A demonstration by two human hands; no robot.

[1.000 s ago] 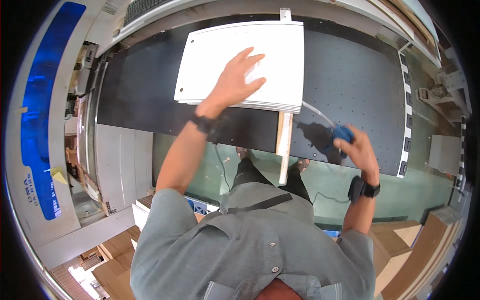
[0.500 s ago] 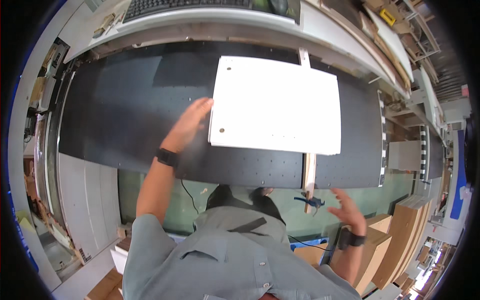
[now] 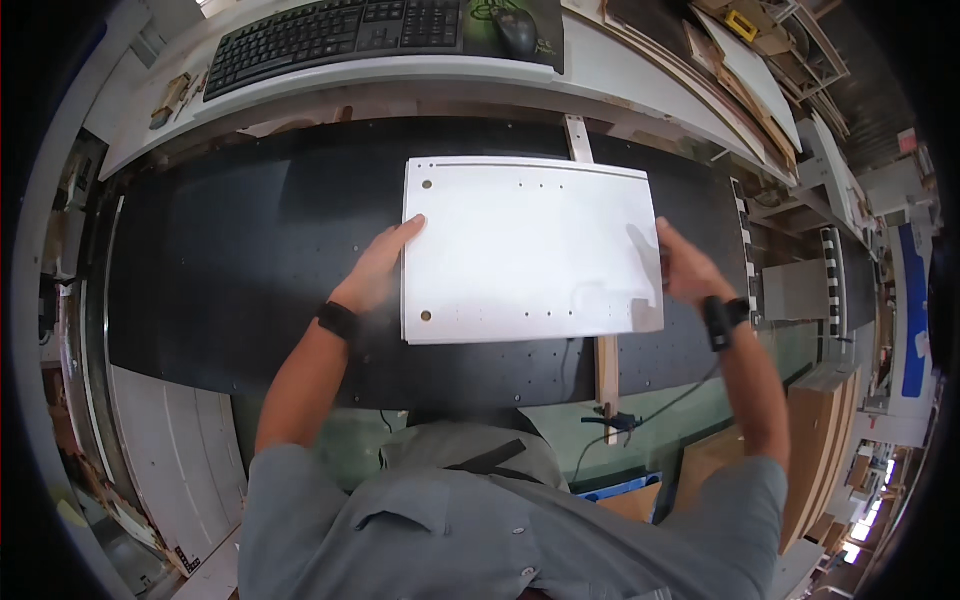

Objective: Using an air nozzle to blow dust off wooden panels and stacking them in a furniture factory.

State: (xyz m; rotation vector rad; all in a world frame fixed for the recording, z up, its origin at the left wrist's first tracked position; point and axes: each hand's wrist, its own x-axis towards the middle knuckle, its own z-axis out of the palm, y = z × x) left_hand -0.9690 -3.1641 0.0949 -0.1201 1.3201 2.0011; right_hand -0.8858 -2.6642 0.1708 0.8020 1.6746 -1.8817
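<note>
A white rectangular panel (image 3: 530,250) lies level over the black worktable (image 3: 240,270), with two larger round holes near its left side, rows of small drilled holes and a groove along its far edge. A second edge shows just under it at the left. My left hand (image 3: 380,262) holds the left edge, its thumb on top. At the right edge my right hand (image 3: 690,265) is closed on the panel, fingers partly hidden behind it. Beneath the panel a narrow wooden strip (image 3: 607,375) runs from front to back, showing at both ends.
A blue-and-black tool (image 3: 617,423) hangs at the strip's near end. Beyond the table, a shelf bears a black keyboard (image 3: 335,45) and a mouse (image 3: 516,34). Wooden boards (image 3: 820,440) stand at the right. A dark cable runs near my right forearm.
My right hand has come up from beside the table's front edge to the panel's right edge. The left hand stays at the left edge, its thumb now over the top.
</note>
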